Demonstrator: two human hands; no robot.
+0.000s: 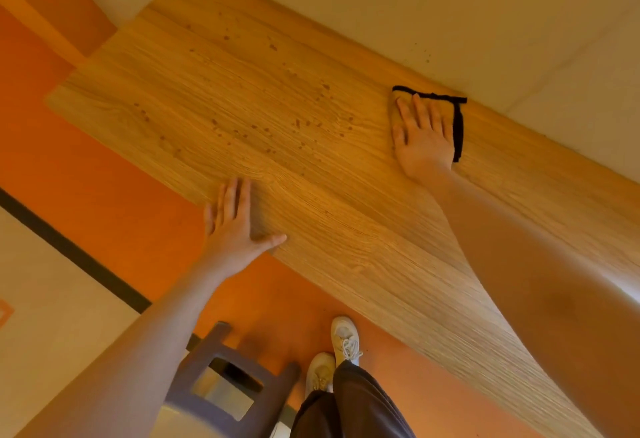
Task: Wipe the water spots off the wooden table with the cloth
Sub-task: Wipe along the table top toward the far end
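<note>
NEAR: your left hand (232, 226) lies flat, fingers straight, holding nothing, on the near edge of the wooden table (346, 229) | MID: water spots (294, 122) remain unwiped | FAR: your right hand (424, 136) presses the cloth (459, 125) flat, fingers extended, at the far edge | RISK: a flat palm may let the cloth slip or smear the drops.

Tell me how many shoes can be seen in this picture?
2. One white shoe stands on the orange floor beside the table's near edge; the other shoe is just below and left of it, partly covered by the dark trouser leg.
</note>
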